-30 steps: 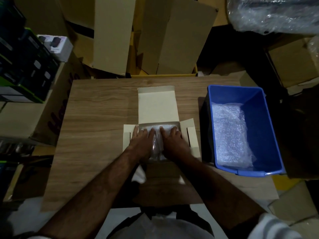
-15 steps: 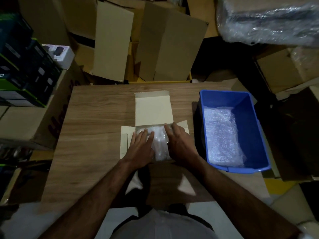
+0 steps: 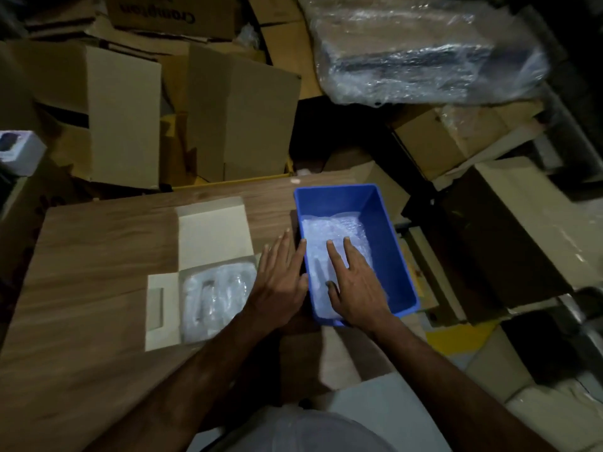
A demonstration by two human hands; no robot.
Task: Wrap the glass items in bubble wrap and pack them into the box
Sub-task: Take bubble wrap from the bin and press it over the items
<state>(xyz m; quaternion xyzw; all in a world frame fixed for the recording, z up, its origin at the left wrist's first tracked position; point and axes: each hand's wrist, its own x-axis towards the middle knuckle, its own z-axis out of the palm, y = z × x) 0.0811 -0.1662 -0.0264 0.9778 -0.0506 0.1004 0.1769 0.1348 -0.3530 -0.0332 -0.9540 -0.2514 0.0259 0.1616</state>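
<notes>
A small cream cardboard box (image 3: 212,236) lies open on the wooden table, lid flap folded back. Bubble-wrapped items (image 3: 217,296) fill its tray. To its right stands a blue plastic bin (image 3: 388,236) holding more bubble wrap (image 3: 329,236). My left hand (image 3: 280,282) is flat with fingers spread, at the bin's left wall, between box and bin. My right hand (image 3: 354,285) reaches into the bin, fingers spread over the bubble wrap, holding nothing that I can see.
The wooden table (image 3: 91,262) ends just behind the box and bin. Brown cardboard cartons (image 3: 235,109) are stacked behind it. A large plastic-wrapped bundle (image 3: 424,50) lies at the back right. More boxes (image 3: 509,230) crowd the floor on the right.
Both hands have left the wrapped items in the cream box and moved right to the blue bin. The camera has swung to the right.
</notes>
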